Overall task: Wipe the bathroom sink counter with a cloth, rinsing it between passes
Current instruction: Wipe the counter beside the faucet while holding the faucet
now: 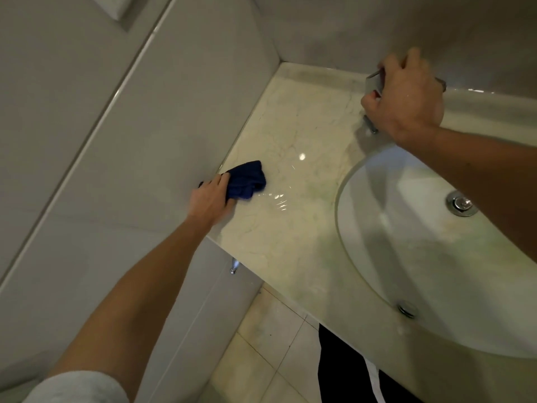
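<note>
A pale marble counter (290, 234) fills the frame's centre and right. A dark blue cloth (247, 180) lies on it at mid-left beside a wet, glistening patch (276, 199), seemingly water.

Crumpled dark-blue cloth (246, 180), wet marble counter (290, 228)
</note>
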Available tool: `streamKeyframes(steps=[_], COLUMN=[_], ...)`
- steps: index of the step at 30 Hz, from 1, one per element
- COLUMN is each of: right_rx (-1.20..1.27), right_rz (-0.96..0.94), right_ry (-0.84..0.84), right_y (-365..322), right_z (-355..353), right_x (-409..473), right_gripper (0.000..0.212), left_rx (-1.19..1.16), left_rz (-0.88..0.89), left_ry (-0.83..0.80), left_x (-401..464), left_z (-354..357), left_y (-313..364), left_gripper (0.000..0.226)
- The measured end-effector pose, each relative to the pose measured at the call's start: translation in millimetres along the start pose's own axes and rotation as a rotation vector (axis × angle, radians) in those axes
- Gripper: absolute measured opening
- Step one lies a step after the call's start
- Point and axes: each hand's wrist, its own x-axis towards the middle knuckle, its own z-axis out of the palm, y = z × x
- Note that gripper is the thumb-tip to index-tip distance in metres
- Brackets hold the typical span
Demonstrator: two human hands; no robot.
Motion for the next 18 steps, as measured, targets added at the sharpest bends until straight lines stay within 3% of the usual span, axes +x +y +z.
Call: streamKeyframes(steps=[4,9,13,18], right_rx=[-0.015,-0.009,-0.005,-0.002], right_rz=[-0.003,-0.002,-0.002,0.012], right_ry=[-0.008,-0.012,-0.014,-0.023], right_y=[0.3,1.1,0.4,-2.8], right_z=[1.7,2.2,0.7,-2.9], right_x=[-0.1,0.5,-0.8,-1.5], right_gripper=[0.047,0.048,0.048,0.048], left_rx=[0.032,-0.179,-0.242,-0.38], left_rz=[-0.162,-0.246,-0.374,-0.449], left_ry=[-0.077,-0.036,0.045,0.05], left_x=[-21.1,-30.5,-50.3,-68.0], left_z=[5.8,7.6,9.5,-1.7], left_y=[-5.8,0.8,39.7,104.8], left_gripper=[0.05,0.053,0.036,0.031])
